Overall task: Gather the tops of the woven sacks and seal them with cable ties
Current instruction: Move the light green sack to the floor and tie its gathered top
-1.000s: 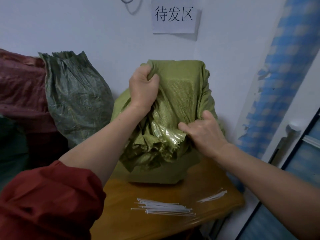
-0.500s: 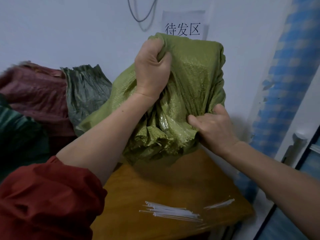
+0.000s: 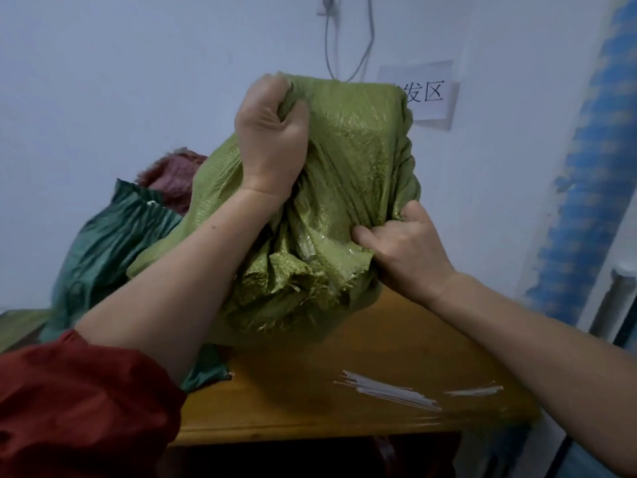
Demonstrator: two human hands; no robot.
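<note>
Left hand (image 3: 272, 139) and right hand (image 3: 410, 250) both clutch the light green sack (image 3: 358, 160), mouth ungathered; cable ties (image 3: 389, 395) lie untouched on the table (image 3: 310, 419).

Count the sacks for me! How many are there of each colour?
light green sack: 1
dark green sack: 1
dark red sack: 1
Total: 3 sacks that I can tell. The olive patch at the left edge is too unclear to count.
</note>
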